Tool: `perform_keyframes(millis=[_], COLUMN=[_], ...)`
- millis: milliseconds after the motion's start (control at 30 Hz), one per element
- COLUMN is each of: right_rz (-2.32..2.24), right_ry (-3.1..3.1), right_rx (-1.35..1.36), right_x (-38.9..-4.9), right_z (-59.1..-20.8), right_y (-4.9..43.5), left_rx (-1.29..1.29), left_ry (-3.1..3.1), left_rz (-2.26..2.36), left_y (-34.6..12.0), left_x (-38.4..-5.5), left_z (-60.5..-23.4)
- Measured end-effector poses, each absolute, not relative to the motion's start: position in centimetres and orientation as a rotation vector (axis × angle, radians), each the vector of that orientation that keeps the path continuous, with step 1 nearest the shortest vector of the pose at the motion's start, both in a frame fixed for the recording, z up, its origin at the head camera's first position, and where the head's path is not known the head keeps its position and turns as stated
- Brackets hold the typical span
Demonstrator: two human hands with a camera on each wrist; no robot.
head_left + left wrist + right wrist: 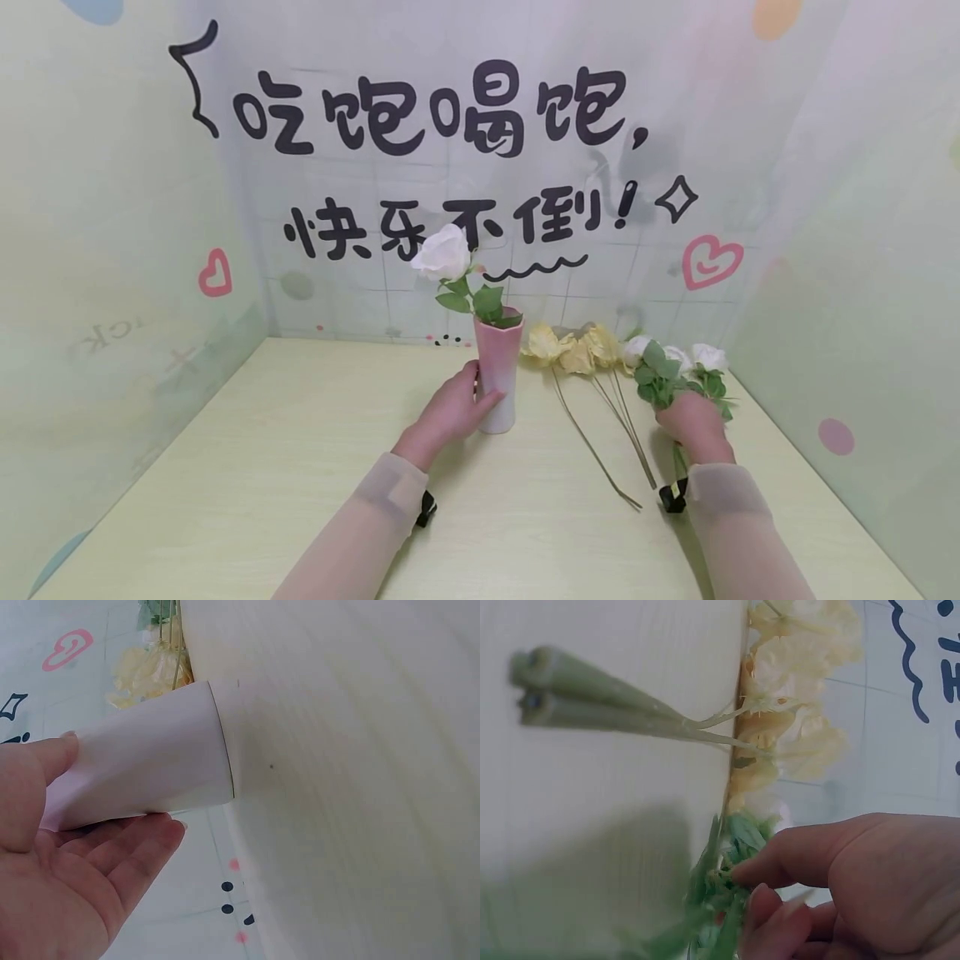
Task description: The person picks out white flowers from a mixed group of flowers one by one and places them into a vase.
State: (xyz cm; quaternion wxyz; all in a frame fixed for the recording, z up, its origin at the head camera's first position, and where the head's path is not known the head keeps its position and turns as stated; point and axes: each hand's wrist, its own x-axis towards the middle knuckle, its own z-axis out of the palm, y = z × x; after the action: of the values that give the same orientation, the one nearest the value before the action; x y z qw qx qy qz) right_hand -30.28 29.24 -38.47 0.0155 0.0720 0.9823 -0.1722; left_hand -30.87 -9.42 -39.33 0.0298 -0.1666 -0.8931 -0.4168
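A pink-to-white vase [498, 358] stands upright on the table, holding one white rose [444, 253] with green leaves that leans left. My left hand [450, 410] grips the vase low down. In the left wrist view, thumb [56, 756] and fingers lie on opposite sides of its white lower part [161, 754]. At the right, my right hand [696, 425] is among the leaves of several white roses [708, 357]. The right wrist view shows thumb and fingers pinching a rose stem among green leaves [724, 889]; how many stems is hidden.
Between vase and right hand lie several yellow flowers [577, 354], heads at the back wall, long bare stems [588, 442] pointing toward me. A lettered wall sheet closes off the back of the table [247, 483]; side sheets rise at left and right.
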Motion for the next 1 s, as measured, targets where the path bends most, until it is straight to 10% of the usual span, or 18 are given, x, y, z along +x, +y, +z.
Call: perform_keyframes(millis=[1000], right_rz=[-0.904], right_ry=[3.163], right_rx=[0.352], right_x=[-29.4], right_z=[-36.8], right_y=[28.1], left_rx=[-0.511], left_ry=[-2.737], left_rz=[-1.306], left_y=[-9.4], left_x=[-30.2], left_z=[-39.4])
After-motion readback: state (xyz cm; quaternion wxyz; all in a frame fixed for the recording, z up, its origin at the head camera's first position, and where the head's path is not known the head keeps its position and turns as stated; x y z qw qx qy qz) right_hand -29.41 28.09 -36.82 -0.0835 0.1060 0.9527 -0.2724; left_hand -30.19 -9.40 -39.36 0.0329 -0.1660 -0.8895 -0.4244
